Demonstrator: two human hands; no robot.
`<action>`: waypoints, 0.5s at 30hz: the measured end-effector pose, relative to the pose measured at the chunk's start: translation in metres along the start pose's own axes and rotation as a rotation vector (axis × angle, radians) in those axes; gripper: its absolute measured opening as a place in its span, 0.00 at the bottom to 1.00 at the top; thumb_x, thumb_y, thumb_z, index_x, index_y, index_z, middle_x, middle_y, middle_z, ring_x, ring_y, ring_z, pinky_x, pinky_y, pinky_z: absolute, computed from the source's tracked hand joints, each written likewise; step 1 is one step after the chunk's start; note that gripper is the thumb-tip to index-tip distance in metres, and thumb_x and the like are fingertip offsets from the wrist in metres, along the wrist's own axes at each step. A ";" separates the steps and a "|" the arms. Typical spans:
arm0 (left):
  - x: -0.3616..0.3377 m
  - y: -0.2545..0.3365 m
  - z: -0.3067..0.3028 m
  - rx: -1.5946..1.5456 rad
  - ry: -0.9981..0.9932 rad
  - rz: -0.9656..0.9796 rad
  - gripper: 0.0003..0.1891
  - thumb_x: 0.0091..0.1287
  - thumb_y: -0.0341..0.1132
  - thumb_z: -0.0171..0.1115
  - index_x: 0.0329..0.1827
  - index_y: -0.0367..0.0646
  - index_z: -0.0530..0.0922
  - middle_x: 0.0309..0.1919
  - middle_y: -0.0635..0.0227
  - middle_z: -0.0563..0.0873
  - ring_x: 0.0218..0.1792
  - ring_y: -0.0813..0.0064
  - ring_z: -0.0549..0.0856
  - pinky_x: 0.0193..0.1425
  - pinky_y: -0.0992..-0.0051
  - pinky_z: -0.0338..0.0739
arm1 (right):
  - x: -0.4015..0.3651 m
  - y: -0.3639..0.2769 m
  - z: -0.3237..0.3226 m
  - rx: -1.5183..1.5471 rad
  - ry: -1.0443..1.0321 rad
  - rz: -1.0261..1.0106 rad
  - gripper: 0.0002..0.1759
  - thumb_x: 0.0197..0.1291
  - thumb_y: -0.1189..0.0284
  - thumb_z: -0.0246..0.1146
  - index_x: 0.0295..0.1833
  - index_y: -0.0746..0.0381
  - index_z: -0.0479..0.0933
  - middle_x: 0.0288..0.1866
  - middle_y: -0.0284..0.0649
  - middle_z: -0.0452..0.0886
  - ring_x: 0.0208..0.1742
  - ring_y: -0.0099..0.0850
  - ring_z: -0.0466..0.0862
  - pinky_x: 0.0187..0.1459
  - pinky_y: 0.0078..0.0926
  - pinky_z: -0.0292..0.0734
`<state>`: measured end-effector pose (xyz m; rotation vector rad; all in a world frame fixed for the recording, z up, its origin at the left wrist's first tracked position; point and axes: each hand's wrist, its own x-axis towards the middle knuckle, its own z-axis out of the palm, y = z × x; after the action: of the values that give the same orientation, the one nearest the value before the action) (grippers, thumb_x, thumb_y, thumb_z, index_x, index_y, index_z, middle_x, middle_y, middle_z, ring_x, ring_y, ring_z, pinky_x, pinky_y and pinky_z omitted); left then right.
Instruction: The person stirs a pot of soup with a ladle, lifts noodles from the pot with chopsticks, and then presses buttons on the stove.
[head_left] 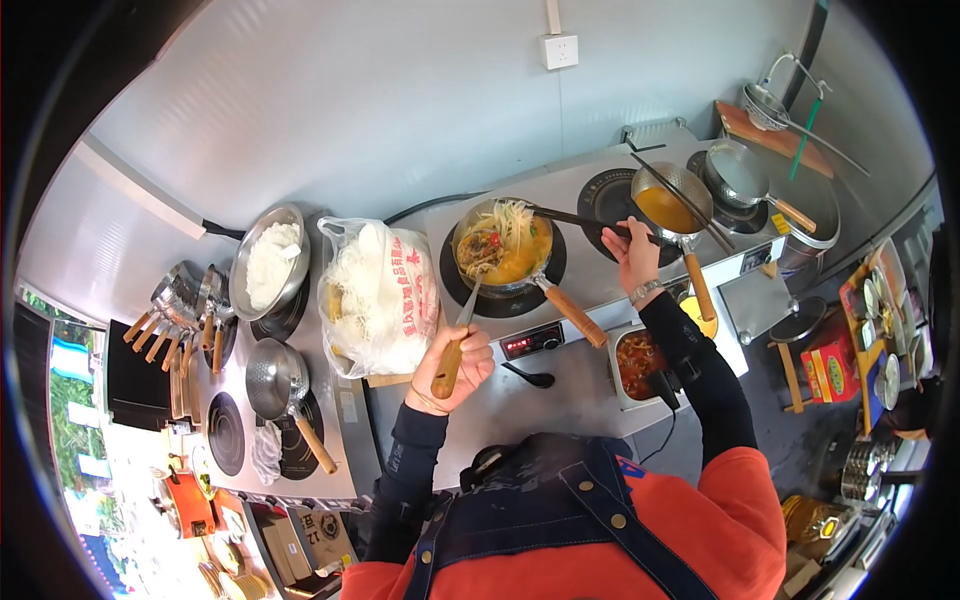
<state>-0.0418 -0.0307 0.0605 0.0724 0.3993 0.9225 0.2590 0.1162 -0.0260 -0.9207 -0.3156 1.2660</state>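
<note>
Clutching a ladle [467,303] tight in the left hand [452,368] and pinching chopsticks [580,216] in the right hand [634,256], both reaching into the pan [505,245]. Sitting on the middle burner [520,301], holding pale noodles in yellow broth.

The steel counter [575,398] carries a noodle pan [503,245], broth pan [670,200], bag [380,290] and spoon [530,377].

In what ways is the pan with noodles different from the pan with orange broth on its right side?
The noodle pan holds noodles and toppings in broth; the broth pan holds only smooth orange liquid. The noodle pan looks wider than the broth pan. The spoon in the left hand and the chopsticks in the right hand reach into the noodle pan, while a spare chopstick pair lies across the broth pan. Both are metal with wooden handles.
</note>
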 end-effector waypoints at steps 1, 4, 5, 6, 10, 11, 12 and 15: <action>0.000 0.000 0.000 0.000 0.001 -0.001 0.04 0.67 0.32 0.52 0.37 0.42 0.72 0.24 0.77 0.68 0.26 0.82 0.69 0.40 0.77 0.74 | -0.002 0.000 0.005 -0.027 -0.049 -0.045 0.11 0.65 0.68 0.56 0.38 0.67 0.72 0.33 0.42 0.79 0.34 0.36 0.86 0.39 0.29 0.84; 0.002 0.000 0.000 -0.023 -0.007 -0.014 0.04 0.67 0.32 0.52 0.36 0.42 0.72 0.24 0.77 0.68 0.26 0.82 0.69 0.40 0.78 0.74 | -0.009 0.008 0.020 -0.159 -0.162 -0.132 0.11 0.65 0.69 0.57 0.37 0.68 0.73 0.33 0.40 0.78 0.34 0.32 0.85 0.38 0.25 0.83; 0.002 0.000 -0.001 -0.020 -0.012 -0.013 0.04 0.67 0.32 0.52 0.36 0.42 0.72 0.24 0.77 0.68 0.26 0.82 0.69 0.40 0.78 0.74 | -0.011 0.011 0.025 -0.268 -0.228 -0.170 0.11 0.65 0.70 0.58 0.36 0.68 0.74 0.32 0.39 0.78 0.34 0.29 0.85 0.38 0.23 0.82; 0.002 0.001 -0.001 -0.018 -0.016 -0.013 0.04 0.67 0.32 0.52 0.36 0.42 0.72 0.24 0.77 0.68 0.26 0.82 0.69 0.40 0.78 0.73 | -0.012 0.016 0.026 -0.266 -0.228 -0.172 0.11 0.65 0.70 0.58 0.36 0.68 0.74 0.32 0.39 0.78 0.34 0.29 0.85 0.38 0.23 0.82; 0.003 0.001 -0.001 -0.038 -0.036 -0.032 0.04 0.67 0.32 0.52 0.35 0.42 0.72 0.24 0.77 0.68 0.26 0.82 0.69 0.41 0.78 0.73 | -0.020 0.023 0.031 -0.567 -0.610 -0.377 0.09 0.62 0.72 0.63 0.34 0.68 0.75 0.29 0.33 0.76 0.30 0.22 0.80 0.34 0.18 0.78; 0.003 0.001 0.000 -0.036 -0.039 -0.029 0.04 0.67 0.32 0.52 0.35 0.42 0.72 0.24 0.77 0.68 0.26 0.82 0.69 0.41 0.78 0.73 | -0.021 0.019 0.033 -0.718 -0.668 -0.457 0.10 0.61 0.72 0.63 0.33 0.68 0.76 0.28 0.34 0.76 0.28 0.22 0.79 0.32 0.19 0.76; 0.003 0.001 0.000 -0.034 -0.041 -0.026 0.04 0.67 0.32 0.52 0.35 0.41 0.71 0.24 0.77 0.68 0.26 0.82 0.69 0.41 0.78 0.73 | -0.022 0.014 0.035 -0.870 -0.724 -0.536 0.10 0.61 0.71 0.64 0.32 0.68 0.76 0.27 0.36 0.76 0.27 0.22 0.78 0.30 0.20 0.73; 0.004 0.001 0.000 -0.025 -0.028 -0.018 0.05 0.67 0.32 0.53 0.35 0.41 0.71 0.24 0.77 0.68 0.26 0.82 0.69 0.41 0.78 0.73 | -0.033 -0.020 0.052 -1.149 -0.856 -0.638 0.08 0.61 0.74 0.63 0.33 0.68 0.76 0.26 0.33 0.74 0.29 0.18 0.78 0.31 0.14 0.72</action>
<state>-0.0402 -0.0274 0.0597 0.0587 0.3622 0.9077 0.2273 0.1077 0.0297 -1.0018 -1.9877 0.7311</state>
